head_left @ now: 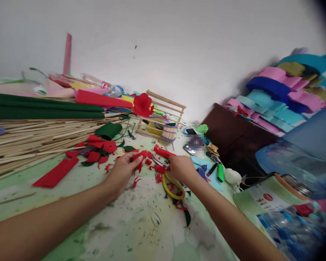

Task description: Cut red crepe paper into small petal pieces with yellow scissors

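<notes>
My left hand (122,170) is closed, its thumb and fingers pinching a small piece of red crepe paper (143,155). Across from it, my right hand (181,167) closes around the near end of a folded red paper strip (163,151). Scissors with yellow handles (174,191) are just below the right hand, with their blades pointing toward the left hand. The right hand partly hides them. Small red scraps (137,180) are scattered around both hands. Beyond them, a red paper flower (142,105) stands by a small wooden stick rack (160,117).
Many thin wooden sticks (43,136) and dark green paper (46,108) cover the left side. A red paper rectangle (55,173) lies nearer. On the right are a phone (190,149), a green marker (220,173), a box (263,195) and a brown cabinet (230,127).
</notes>
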{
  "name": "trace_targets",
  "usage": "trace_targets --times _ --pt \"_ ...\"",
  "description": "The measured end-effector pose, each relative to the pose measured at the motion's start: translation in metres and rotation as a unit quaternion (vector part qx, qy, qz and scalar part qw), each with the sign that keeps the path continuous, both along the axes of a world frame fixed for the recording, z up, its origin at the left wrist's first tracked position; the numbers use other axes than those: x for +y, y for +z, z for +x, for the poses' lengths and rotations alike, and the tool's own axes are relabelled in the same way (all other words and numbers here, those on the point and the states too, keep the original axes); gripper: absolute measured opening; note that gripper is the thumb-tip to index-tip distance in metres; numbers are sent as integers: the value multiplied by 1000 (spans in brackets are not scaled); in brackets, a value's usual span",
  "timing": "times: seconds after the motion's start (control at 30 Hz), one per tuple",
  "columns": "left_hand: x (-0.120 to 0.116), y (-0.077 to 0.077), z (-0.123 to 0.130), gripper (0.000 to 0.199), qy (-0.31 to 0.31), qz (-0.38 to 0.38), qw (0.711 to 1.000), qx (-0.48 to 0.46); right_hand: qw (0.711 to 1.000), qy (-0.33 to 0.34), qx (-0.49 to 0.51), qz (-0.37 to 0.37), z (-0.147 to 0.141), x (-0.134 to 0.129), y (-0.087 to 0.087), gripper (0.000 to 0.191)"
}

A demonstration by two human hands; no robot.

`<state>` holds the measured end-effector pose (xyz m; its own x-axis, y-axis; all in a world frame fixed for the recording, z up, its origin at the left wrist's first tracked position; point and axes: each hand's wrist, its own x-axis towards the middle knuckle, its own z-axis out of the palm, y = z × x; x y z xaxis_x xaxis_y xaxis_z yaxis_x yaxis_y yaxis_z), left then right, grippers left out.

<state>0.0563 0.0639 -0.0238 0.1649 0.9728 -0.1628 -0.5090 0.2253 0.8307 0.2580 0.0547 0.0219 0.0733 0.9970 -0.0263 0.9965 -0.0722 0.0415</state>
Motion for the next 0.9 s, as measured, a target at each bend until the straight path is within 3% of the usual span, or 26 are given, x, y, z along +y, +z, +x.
trace_targets --times 0.17,0.33,0.43,0.57,0.67,0.8,0.9 --pt "0 -1 0 29 4 -4 1000 3 977 -167 25 127 32 38 10 45" --pt "0 1 1 27 2 -29 1000 8 887 -418 102 169 88 82 5 96" --pt "-1 4 2 23 5 -33 999 14 847 -482 156 163 104 99 -10 117" --pt "-2 5 2 21 5 -34 999 18 830 -502 171 174 108 114 -27 128" --pt "-2 4 2 22 -1 -33 999 21 830 -503 161 179 107 123 -34 119" --pt "-1 3 1 23 1 -27 999 25 836 -498 135 189 110 130 -36 60" --pt "-1 2 1 25 5 -29 999 26 843 -486 118 197 119 129 -31 46"
